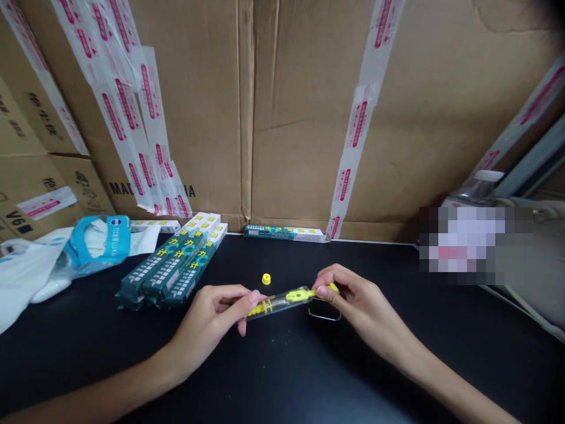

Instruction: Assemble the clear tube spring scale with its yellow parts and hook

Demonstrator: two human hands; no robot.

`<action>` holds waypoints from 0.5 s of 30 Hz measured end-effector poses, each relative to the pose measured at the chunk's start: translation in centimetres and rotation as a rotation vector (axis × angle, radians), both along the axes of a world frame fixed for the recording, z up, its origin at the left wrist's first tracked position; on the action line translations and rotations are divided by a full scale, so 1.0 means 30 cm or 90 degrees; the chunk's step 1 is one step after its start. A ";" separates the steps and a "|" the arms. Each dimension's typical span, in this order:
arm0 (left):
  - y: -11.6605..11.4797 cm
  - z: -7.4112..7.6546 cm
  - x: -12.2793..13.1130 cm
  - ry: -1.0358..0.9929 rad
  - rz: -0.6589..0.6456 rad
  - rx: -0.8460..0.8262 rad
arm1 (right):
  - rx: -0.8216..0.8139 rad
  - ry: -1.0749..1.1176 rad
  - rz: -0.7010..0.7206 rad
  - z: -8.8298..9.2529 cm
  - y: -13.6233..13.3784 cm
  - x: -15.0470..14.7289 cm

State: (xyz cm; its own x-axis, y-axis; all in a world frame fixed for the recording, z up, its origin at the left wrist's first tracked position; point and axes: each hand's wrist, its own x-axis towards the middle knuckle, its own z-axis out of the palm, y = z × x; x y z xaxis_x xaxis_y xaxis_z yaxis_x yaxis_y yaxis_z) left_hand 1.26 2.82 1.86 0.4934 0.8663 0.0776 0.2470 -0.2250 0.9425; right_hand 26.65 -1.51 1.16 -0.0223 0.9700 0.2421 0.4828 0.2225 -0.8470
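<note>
Between my hands is a spring scale (278, 302), a clear tube with a metal spring and yellow parts inside, tilted slightly up to the right. My left hand (223, 309) grips the tube's left end between thumb and fingers. The fingers of my right hand (346, 290) pinch a yellow piece (333, 288) at the right end; how far it sits in the tube is hard to make out. A small yellow cap (266, 279) lies on the black table just behind the tube. Below my right fingers shows a bent metal wire (324, 317), partly hidden by them.
Several long green-and-white boxes (176, 262) lie side by side at the left, and another box (285, 233) lies against the cardboard wall (300, 118). Blue-and-white plastic packaging (101, 241) is at far left. A bottle (479, 185) stands at the right, partly blurred out.
</note>
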 end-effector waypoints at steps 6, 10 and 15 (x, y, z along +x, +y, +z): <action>0.002 -0.008 -0.005 0.006 -0.002 0.009 | 0.042 -0.010 -0.011 0.014 -0.004 0.017; 0.001 -0.012 -0.006 -0.004 -0.007 0.000 | 0.032 0.018 0.016 0.019 -0.011 0.007; 0.005 -0.009 -0.002 -0.009 -0.005 -0.010 | -0.015 0.080 0.004 0.009 -0.008 -0.007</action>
State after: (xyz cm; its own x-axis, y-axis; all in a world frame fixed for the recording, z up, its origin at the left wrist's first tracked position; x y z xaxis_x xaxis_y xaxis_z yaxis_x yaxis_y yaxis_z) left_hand 1.21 2.96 1.57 0.4985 0.8639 0.0714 0.2313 -0.2120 0.9495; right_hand 26.43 -1.74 1.44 0.0013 0.9754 0.2205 0.3711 0.2043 -0.9058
